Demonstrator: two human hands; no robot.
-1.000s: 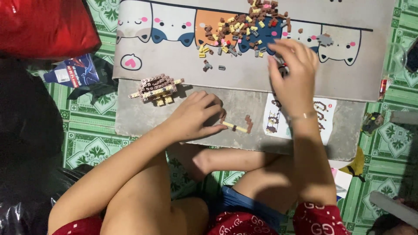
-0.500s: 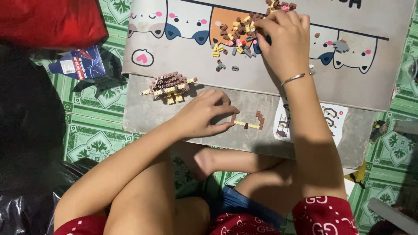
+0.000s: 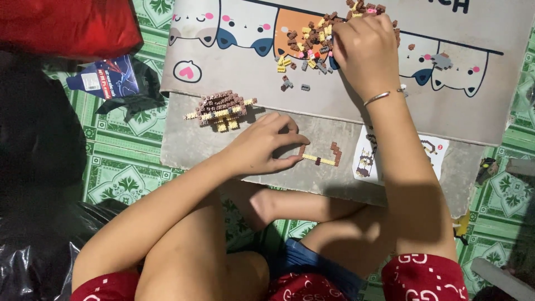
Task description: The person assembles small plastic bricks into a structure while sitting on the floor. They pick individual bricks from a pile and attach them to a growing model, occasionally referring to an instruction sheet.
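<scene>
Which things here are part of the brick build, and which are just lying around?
In use: left hand holding small brick strip; right hand in loose brick pile; built brick piece; instruction sheet.
Lying about: red bag; blue packet.

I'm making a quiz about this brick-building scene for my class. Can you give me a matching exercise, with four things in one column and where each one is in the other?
Things:
1. right hand
2. left hand
3. finished brown and yellow brick model
4. instruction sheet

Places:
A. on the grey board, left of the left hand
B. on the pile of loose bricks on the cat-print mat
C. partly under the right forearm
D. holding one end of the small yellow and brown strip

Pairs: 1-B, 2-D, 3-A, 4-C
</scene>
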